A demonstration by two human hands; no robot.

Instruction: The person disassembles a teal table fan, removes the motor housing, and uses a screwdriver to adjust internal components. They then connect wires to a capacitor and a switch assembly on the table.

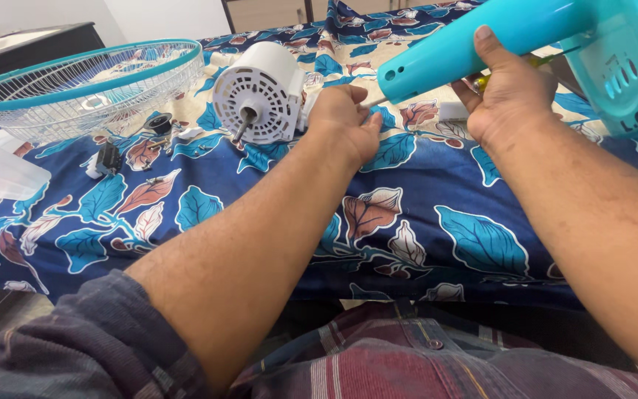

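right hand [507,100] grips screwdriver [537,61] at teal fan neck [474,41]; left hand [345,118] clenched by white motor [260,90], 9 o'clock. rigid plastic, likely light; hold neck.

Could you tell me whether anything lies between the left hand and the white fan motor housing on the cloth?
Nothing visible does. The left hand is closed right beside the white motor housing, at its right edge, apparently touching it. The right hand grips the turquoise fan neck off to the right, clear of that gap.
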